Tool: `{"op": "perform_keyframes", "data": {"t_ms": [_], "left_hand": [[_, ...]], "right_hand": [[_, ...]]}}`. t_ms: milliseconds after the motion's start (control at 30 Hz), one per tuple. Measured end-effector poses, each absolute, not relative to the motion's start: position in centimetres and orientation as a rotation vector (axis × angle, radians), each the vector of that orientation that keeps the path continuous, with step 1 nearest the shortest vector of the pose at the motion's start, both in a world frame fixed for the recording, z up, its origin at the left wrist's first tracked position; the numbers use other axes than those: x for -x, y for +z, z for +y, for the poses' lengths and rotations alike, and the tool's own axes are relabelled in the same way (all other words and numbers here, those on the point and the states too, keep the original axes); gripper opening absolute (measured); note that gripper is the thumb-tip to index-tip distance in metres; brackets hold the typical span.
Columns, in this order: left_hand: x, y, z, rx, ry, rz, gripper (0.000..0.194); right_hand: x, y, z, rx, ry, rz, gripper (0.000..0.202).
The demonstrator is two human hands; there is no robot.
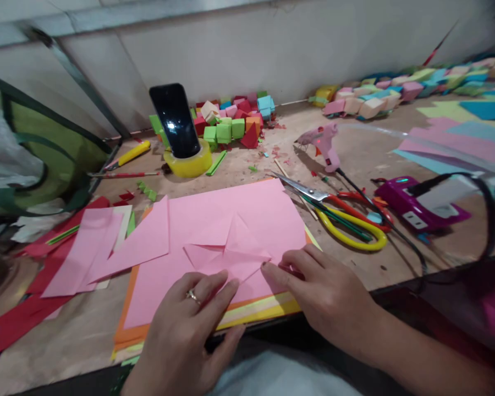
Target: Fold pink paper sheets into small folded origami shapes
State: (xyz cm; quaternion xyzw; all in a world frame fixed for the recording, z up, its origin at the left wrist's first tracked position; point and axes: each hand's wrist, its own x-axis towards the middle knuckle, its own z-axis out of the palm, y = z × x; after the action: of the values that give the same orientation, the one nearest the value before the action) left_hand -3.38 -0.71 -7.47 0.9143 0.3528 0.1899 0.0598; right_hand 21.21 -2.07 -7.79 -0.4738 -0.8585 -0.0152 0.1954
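Pink folded paper piece with pointed flaps (244,248) lies at frame centre, just above and between the hands, no clear long axis. Left hand (185,324): thumb spread from fingers, fingertips at its lower edge. Right hand (328,291): fingers curled by its right corner, pinch undeterminable. Neither clearly nearer. Beneath: flat pink paper sheet (268,206). Upper right of centre: pink plastic glue gun (325,147).

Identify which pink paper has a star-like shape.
The folded piece by the left hand and right hand, with radiating points; the strips, sheet and triangular piece lack these.
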Motion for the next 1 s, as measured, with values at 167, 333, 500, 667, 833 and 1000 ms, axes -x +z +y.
{"op": "perform_keyframes", "data": {"t_ms": [167, 333, 500, 667, 833, 1000], "left_hand": [[3.3, -7.3, -0.8, -2.754, 0.536, 1.117, 0.050], [3.0, -6.9, -0.9, -2.706, 0.449, 1.127, 0.053], [2.9, -6.8, -0.9, -2.663, 0.461, 1.133, 0.052], [2.8, -6.8, -0.8, -2.655, 0.496, 1.122, 0.047], [2.6, -6.8, -0.8, -2.677, 0.487, 1.129, 0.048], [3.3, -6.6, -0.9, -2.586, 0.553, 1.085, 0.047]], "right_hand": [[-21.3, -8.0, -1.9, 1.335, 0.010, -2.400, 0.043], [-21.4, -7.9, -1.7, 1.326, -0.009, -2.423, 0.041], [-21.5, -7.8, -1.2, 1.291, 0.015, -2.452, 0.035], [-21.4, -7.2, -1.0, 1.303, -0.006, -2.483, 0.035], [-20.9, -6.3, -0.7, 1.272, -0.156, -2.560, 0.041], [-20.6, -6.2, -0.1, 1.148, -0.158, -2.661, 0.037]]}}
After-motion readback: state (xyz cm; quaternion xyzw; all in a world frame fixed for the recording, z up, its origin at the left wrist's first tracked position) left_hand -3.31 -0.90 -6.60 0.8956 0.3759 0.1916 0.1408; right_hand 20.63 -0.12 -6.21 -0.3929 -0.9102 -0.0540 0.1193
